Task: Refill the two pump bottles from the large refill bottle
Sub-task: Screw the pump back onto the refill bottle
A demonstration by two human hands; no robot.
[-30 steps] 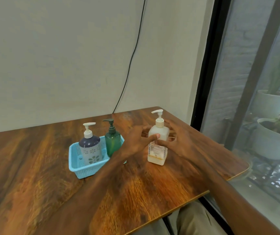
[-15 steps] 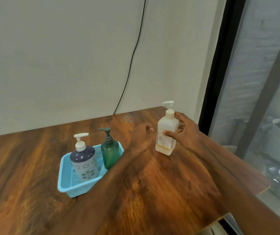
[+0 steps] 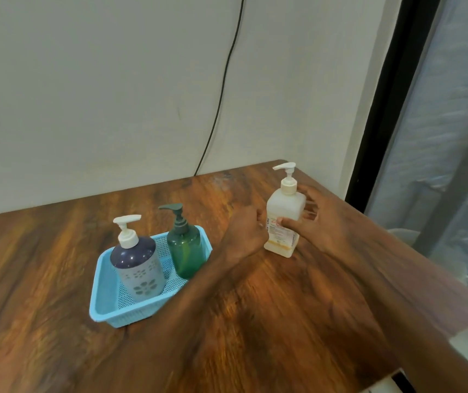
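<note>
The refill bottle (image 3: 283, 211) stands upright on the table (image 3: 255, 321), near its far right corner. It is well apart from the basket (image 3: 105, 296), which holds the navy bottle (image 3: 139, 268) and the green bottle (image 3: 186, 251), both with their pumps on. The right hand (image 3: 322, 222) grips the refill bottle, thumb across the label and fingers round the back. The left hand (image 3: 242, 232) lies just beside the bottle's left face with its fingers curled. The view is blurred there, so I cannot tell whether they hold the bottle or merely touch it.

The step in hand looks like opening the refill bottle. To do it well, keep the right hand low on the body and press the base to the table so it cannot tip toward the right edge. Bring the left hand up to the collar under the pump (image 3: 287, 171) and twist there, not at the nozzle. Lift the pump straight out, letting its tube drip inside the neck.
</note>
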